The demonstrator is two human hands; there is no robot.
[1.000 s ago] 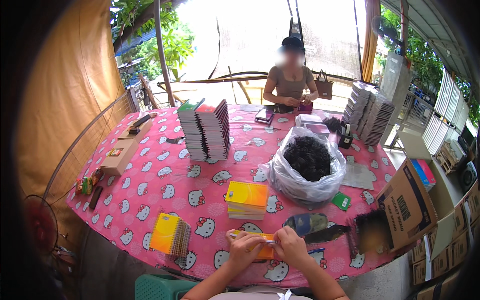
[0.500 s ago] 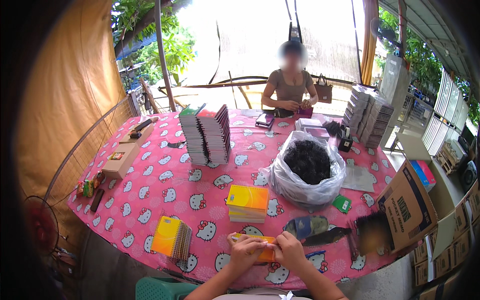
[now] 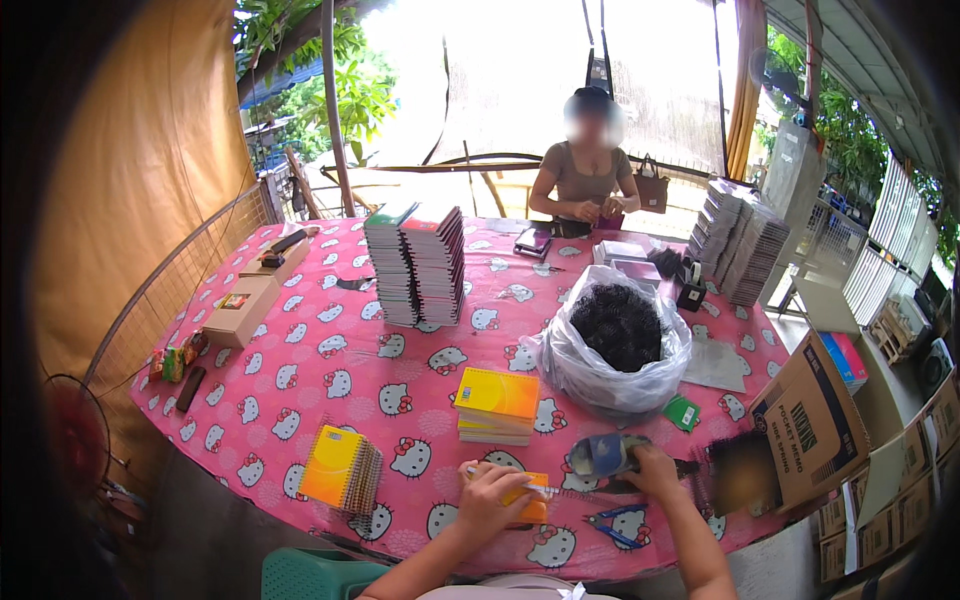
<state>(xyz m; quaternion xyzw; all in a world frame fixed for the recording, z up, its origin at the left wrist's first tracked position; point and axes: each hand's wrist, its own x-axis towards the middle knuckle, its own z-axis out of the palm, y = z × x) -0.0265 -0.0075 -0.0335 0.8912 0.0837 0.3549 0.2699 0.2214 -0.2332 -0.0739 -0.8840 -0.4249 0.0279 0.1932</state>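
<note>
My left hand point(image 3: 487, 502) is closed on a small notebook point(image 3: 532, 512) with an orange-yellow cover, lying at the table's near edge. A thin wire coil point(image 3: 570, 495) sticks out from the notebook's right end. My right hand point(image 3: 657, 472) is at the right end of a blue-green patterned cloth item point(image 3: 603, 455), over something dark. Its fingertips are partly hidden, and I cannot make out a grip. Blue-handled pliers point(image 3: 615, 527) lie between my forearms. Beyond my left hand stands a stack of yellow notebooks point(image 3: 497, 395); more lean in a row point(image 3: 338, 467) to the left.
A white plastic bag point(image 3: 560, 355) full of black coils stands right of centre. Tall notebook stacks point(image 3: 420, 265) rise behind. A cardboard box point(image 3: 810, 425) tilts at the right, beside dark coils point(image 3: 735, 475). Across the table sits another person point(image 3: 588, 175), hands on something purple.
My right hand has left the notebook and moved right to the patterned cloth item. The pliers and the protruding coil now show. My left hand stays on the notebook.
</note>
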